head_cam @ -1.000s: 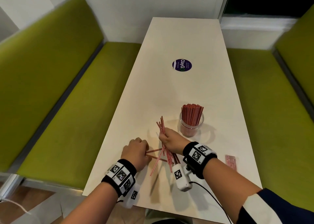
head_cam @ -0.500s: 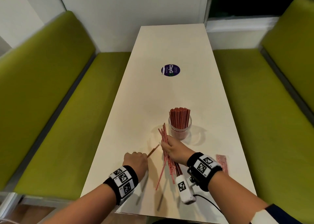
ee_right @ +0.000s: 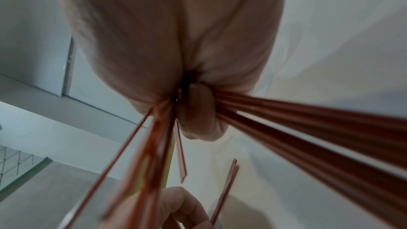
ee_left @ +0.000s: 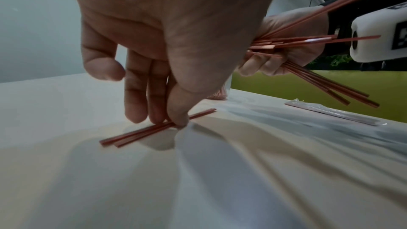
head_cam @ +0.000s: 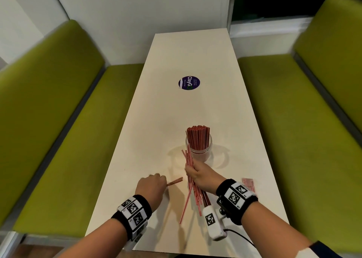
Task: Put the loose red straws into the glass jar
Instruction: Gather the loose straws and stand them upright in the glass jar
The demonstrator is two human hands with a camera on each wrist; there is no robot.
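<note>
A clear glass jar [head_cam: 198, 150] stands on the white table [head_cam: 148, 136], packed with upright red straws [head_cam: 197, 136]. Just in front of it my right hand [head_cam: 197, 174] grips a bundle of several loose red straws [head_cam: 189, 159], whose ends splay out below the fist [ee_right: 308, 116]. To the left, my left hand [head_cam: 150, 184] pinches two or three red straws [ee_left: 154, 130] that lie flat on the table, thumb and fingertips [ee_left: 178, 119] pressing them together. Their far ends [head_cam: 175, 181] stick out to the right of the hand.
A purple round sticker [head_cam: 189, 82] marks the table's middle. A small pink-and-white packet [head_cam: 248, 184] lies right of my right wrist. Green bench seats [head_cam: 68, 150] flank the table on both sides, with a white wall behind.
The straws under my left hand have been drawn together into a tight pair. The right hand keeps its bundle by the jar. The head view has shifted.
</note>
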